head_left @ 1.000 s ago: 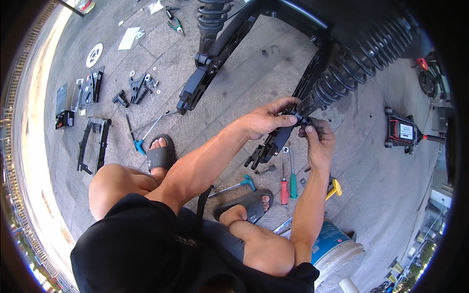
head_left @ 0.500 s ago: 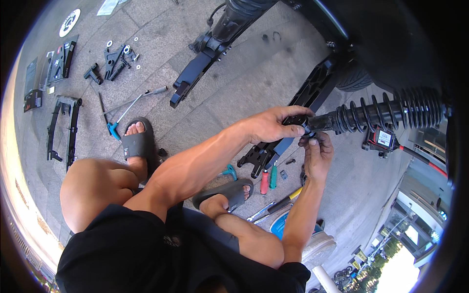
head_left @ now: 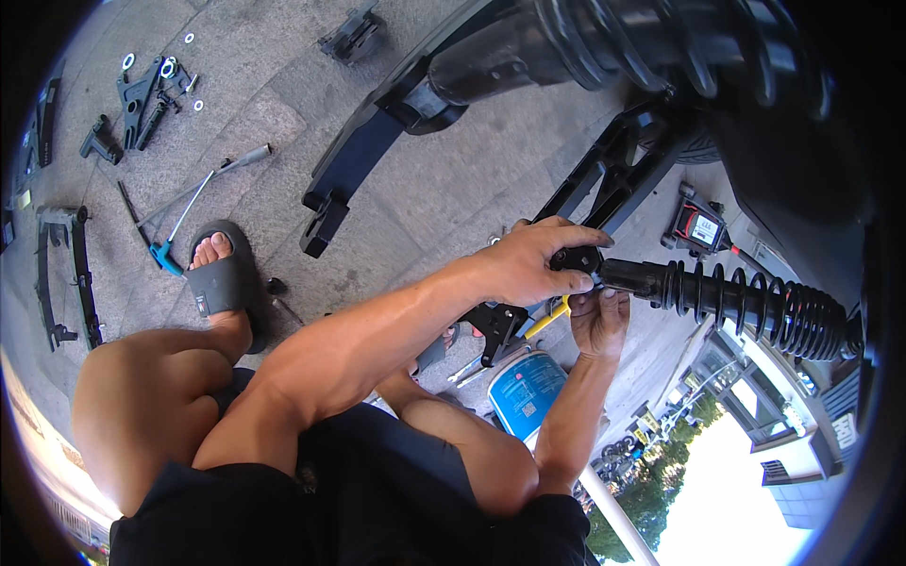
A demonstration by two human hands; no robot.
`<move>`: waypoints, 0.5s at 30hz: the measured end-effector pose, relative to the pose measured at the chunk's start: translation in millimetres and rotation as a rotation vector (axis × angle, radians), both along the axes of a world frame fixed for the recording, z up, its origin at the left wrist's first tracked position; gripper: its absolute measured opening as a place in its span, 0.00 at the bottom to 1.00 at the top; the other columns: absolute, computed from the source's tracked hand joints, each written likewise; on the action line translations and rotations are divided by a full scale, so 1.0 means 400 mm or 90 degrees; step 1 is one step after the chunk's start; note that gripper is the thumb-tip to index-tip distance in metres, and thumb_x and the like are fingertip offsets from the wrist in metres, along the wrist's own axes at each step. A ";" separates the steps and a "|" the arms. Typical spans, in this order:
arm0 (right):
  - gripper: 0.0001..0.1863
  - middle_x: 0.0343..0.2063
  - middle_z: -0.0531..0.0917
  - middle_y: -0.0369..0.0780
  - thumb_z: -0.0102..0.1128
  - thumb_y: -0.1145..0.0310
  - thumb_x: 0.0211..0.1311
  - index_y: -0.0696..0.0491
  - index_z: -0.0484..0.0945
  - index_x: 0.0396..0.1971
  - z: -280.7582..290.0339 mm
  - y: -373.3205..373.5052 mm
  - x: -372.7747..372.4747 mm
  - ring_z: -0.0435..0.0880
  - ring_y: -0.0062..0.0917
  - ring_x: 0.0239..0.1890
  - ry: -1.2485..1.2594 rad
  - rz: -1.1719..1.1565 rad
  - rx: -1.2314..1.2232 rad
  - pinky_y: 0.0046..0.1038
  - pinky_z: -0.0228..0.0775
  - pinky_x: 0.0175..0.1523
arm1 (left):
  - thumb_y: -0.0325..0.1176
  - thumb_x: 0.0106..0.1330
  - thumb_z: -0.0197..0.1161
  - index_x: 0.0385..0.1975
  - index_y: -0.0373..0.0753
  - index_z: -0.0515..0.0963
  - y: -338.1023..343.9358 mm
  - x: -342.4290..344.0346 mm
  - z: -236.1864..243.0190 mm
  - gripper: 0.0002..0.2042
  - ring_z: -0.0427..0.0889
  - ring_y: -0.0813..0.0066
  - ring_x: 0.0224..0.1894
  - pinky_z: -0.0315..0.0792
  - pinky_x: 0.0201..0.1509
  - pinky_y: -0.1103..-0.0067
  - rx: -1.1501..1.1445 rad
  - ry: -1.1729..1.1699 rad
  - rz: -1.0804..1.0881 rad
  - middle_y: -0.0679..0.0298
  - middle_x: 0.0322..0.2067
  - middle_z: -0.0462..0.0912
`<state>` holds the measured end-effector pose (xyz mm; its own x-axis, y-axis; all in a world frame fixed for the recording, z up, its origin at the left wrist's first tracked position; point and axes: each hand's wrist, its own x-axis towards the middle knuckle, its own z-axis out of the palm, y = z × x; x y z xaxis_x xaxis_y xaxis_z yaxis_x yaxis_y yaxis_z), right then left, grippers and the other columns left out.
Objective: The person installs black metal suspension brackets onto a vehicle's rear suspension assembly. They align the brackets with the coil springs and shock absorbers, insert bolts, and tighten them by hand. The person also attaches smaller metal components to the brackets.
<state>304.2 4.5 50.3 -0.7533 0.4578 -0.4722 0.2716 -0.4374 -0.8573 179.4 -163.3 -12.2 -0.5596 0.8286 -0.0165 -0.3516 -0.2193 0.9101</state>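
My left hand (head_left: 552, 264) is closed on a black bracket (head_left: 576, 260) at the lower end of a coil-spring shock (head_left: 746, 307), its fingers over the top and thumb below. Just beneath, my right hand (head_left: 599, 319) has its fingertips pinched at the joint's underside; what they grip is hidden. The shock extends rightward from my hands. A slotted black suspension arm (head_left: 642, 170) runs behind the bracket, and a black end plate (head_left: 500, 332) shows below my left wrist. Another large shock (head_left: 481, 75) with a black arm (head_left: 344, 170) crosses the upper view.
Loose black parts (head_left: 137, 99) and washers lie upper left, with a T-handle wrench (head_left: 165, 255) and a detached frame (head_left: 80, 274) nearer. A blue-labelled bucket (head_left: 524, 396) and yellow-handled tool (head_left: 547, 321) are below my hands. A floor jack (head_left: 698, 226) stands at right.
The view has tilted and turned, so the right shock now lies more level and lower in the picture, and the other shock looms larger. My hands stay at the same joint.
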 end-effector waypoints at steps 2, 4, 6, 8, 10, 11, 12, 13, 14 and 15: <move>0.17 0.38 0.82 0.41 0.62 0.66 0.63 0.56 0.72 0.49 0.003 -0.007 -0.002 0.80 0.24 0.30 -0.003 0.013 0.048 0.24 0.73 0.32 | 0.32 0.59 0.65 0.59 0.48 0.71 0.000 0.001 0.003 0.25 0.75 0.62 0.49 0.69 0.53 0.70 0.011 -0.020 0.007 0.57 0.44 0.74; 0.17 0.38 0.82 0.41 0.61 0.64 0.64 0.55 0.72 0.49 0.012 -0.012 -0.005 0.80 0.23 0.31 -0.017 0.036 0.054 0.22 0.73 0.31 | 0.33 0.60 0.65 0.60 0.49 0.71 -0.001 0.002 0.006 0.25 0.74 0.62 0.49 0.70 0.52 0.70 -0.006 0.027 0.029 0.58 0.44 0.73; 0.17 0.40 0.82 0.40 0.60 0.61 0.65 0.53 0.73 0.49 0.023 -0.013 -0.008 0.82 0.21 0.33 -0.026 0.070 0.012 0.19 0.75 0.31 | 0.33 0.60 0.64 0.60 0.49 0.71 -0.001 0.003 0.009 0.25 0.74 0.62 0.49 0.70 0.52 0.69 -0.029 0.040 0.021 0.58 0.44 0.73; 0.18 0.36 0.82 0.39 0.59 0.57 0.65 0.53 0.73 0.47 0.020 -0.011 -0.009 0.80 0.19 0.29 -0.058 0.064 0.057 0.18 0.71 0.28 | 0.33 0.60 0.64 0.60 0.50 0.71 -0.001 0.004 0.009 0.25 0.74 0.61 0.48 0.70 0.51 0.70 -0.049 0.025 -0.002 0.58 0.45 0.72; 0.20 0.30 0.81 0.36 0.58 0.51 0.65 0.53 0.73 0.44 0.013 -0.006 -0.005 0.76 0.18 0.24 -0.102 0.054 0.125 0.19 0.66 0.25 | 0.33 0.60 0.64 0.60 0.50 0.71 0.001 0.003 0.007 0.25 0.74 0.62 0.48 0.70 0.51 0.70 -0.019 0.013 0.000 0.58 0.45 0.71; 0.20 0.30 0.81 0.36 0.57 0.51 0.66 0.54 0.73 0.44 0.008 -0.002 -0.001 0.76 0.19 0.23 -0.084 0.089 0.184 0.20 0.67 0.25 | 0.33 0.60 0.65 0.60 0.50 0.71 0.002 0.003 0.005 0.25 0.74 0.62 0.48 0.70 0.51 0.70 -0.001 0.008 0.009 0.58 0.46 0.71; 0.20 0.30 0.81 0.36 0.56 0.52 0.66 0.54 0.74 0.43 0.003 0.002 0.004 0.76 0.19 0.23 -0.083 0.111 0.228 0.21 0.68 0.26 | 0.33 0.60 0.65 0.60 0.50 0.70 0.004 0.004 0.005 0.26 0.74 0.63 0.47 0.69 0.51 0.70 0.012 -0.013 0.007 0.59 0.45 0.71; 0.20 0.30 0.82 0.36 0.55 0.52 0.67 0.55 0.74 0.43 -0.002 0.007 0.009 0.76 0.20 0.22 -0.064 0.132 0.243 0.22 0.68 0.27 | 0.32 0.60 0.65 0.61 0.49 0.70 0.004 0.004 0.004 0.26 0.74 0.63 0.47 0.69 0.51 0.70 0.016 -0.009 0.010 0.59 0.44 0.72; 0.19 0.31 0.82 0.38 0.53 0.54 0.69 0.57 0.74 0.43 -0.002 0.010 0.018 0.77 0.22 0.24 -0.082 0.141 0.302 0.26 0.70 0.31 | 0.32 0.60 0.64 0.61 0.49 0.70 0.005 0.005 0.002 0.26 0.74 0.63 0.47 0.69 0.50 0.70 0.020 -0.004 0.012 0.59 0.44 0.72; 0.19 0.31 0.82 0.39 0.53 0.55 0.69 0.57 0.74 0.43 -0.005 0.016 0.021 0.77 0.22 0.25 -0.059 0.171 0.268 0.26 0.70 0.33 | 0.32 0.60 0.64 0.61 0.48 0.70 0.006 0.004 -0.001 0.26 0.74 0.64 0.47 0.69 0.50 0.70 0.024 0.005 0.015 0.59 0.44 0.72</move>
<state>312.8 10.8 48.2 -0.8344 0.4183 -0.3589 0.4106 0.0374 -0.9111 181.0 -160.9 -12.6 -0.5787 0.8154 0.0183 -0.3392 -0.2610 0.9038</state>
